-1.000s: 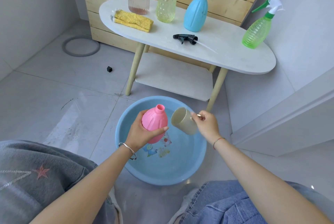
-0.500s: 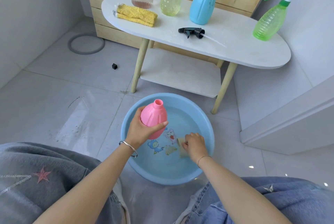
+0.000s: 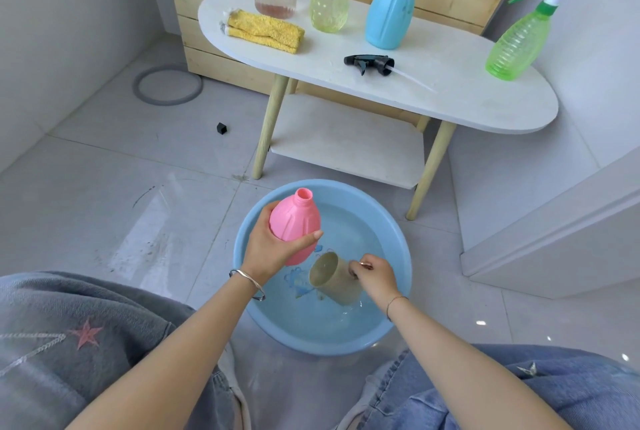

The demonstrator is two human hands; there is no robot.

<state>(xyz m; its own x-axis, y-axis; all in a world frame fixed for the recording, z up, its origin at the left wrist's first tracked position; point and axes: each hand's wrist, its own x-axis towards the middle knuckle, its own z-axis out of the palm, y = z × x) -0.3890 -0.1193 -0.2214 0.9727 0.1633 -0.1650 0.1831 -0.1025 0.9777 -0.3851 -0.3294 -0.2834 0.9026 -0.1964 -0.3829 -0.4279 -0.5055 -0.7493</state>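
1. The left hand (image 3: 273, 251) holds the pink bottle (image 3: 294, 225) upright over the left part of the basin (image 3: 311, 343). Its fingers (image 3: 311, 237) are wrapped round the bottle's belly, and the neck is open, with no cap
2. The cup (image 3: 332, 279) sits tilted in the basin's water, just below and right of the bottle, with its mouth turned toward the bottle
3. The right hand (image 3: 375, 279) has its fingers (image 3: 360, 266) pinched on the cup's handle
4. The step in hand looks like scooping water to fill the bottle
5. The next move calls for lifting the cup level, bringing its lip over the narrow neck and pouring slowly, keeping both above the basin to catch any spill
6. The spray head (image 3: 369, 64) lies on the desk (image 3: 467, 100), well apart, probably to be screwed on afterwards
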